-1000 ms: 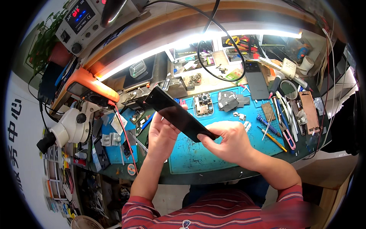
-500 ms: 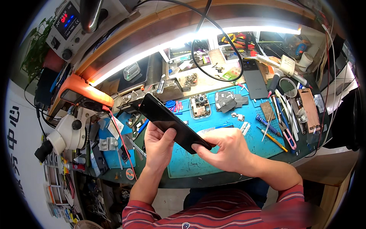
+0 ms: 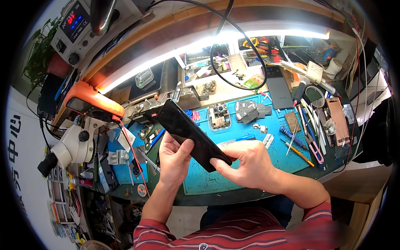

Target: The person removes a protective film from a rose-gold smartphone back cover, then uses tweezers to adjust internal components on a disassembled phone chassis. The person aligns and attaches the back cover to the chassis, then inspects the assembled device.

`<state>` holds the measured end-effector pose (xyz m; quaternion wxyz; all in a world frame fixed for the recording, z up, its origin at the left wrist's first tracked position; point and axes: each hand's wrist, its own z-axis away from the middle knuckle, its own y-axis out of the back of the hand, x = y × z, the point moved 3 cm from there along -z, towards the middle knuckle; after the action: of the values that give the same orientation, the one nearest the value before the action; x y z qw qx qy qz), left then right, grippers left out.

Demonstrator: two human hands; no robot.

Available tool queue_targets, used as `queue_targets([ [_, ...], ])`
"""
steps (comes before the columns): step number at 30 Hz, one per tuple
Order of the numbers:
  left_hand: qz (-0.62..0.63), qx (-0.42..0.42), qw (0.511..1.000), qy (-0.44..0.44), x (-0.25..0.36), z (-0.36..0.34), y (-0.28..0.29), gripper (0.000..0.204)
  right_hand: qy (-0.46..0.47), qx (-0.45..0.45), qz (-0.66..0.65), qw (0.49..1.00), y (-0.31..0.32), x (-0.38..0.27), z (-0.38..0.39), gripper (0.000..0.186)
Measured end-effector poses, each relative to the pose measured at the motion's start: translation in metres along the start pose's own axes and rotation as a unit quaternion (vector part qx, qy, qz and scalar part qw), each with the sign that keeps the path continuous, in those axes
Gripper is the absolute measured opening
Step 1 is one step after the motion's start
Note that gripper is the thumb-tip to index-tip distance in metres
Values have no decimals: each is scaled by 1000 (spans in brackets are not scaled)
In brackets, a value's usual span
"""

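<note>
A black smartphone (image 3: pixel 192 135) with a dark, glossy screen is held tilted above the blue work mat (image 3: pixel 200 179). My left hand (image 3: pixel 176 156) grips its left long edge, thumb lying on the face. At the lower right end my right hand (image 3: pixel 246 162) holds it, with the thumb on the near corner and the fingers partly hidden behind. Just beyond the phone, a circuit board with camera lenses (image 3: pixel 219 116) rests in a clear tray. Dark flat parts (image 3: pixel 251 111) lie to the right of that board.
An orange multimeter (image 3: pixel 95 102) and a white microscope part (image 3: pixel 73 148) stand at the left. Screwdrivers, tweezers and a pink-handled cutter (image 3: pixel 318 155) crowd the right side. A grey phone back (image 3: pixel 280 92) lies farther back. One black cable (image 3: pixel 211 58) loops down over the bench.
The phone has turned slightly: its upper end has moved a little right and its face shows broader. Both hands keep their hold in nearly the same place.
</note>
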<state>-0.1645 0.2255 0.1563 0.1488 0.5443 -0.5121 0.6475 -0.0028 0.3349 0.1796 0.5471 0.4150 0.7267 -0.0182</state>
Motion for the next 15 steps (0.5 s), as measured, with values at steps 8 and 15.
queue_targets([
  [8, -65, 4, 997, 49, -2, 4, 1, 41, -36, 9, -20, 999, 1, 2, -1, 17],
  [15, -53, 48, 997, -31, 11, -3, 5, 57, 10, 16, 32, 999, 3, -2, 1, 13],
])
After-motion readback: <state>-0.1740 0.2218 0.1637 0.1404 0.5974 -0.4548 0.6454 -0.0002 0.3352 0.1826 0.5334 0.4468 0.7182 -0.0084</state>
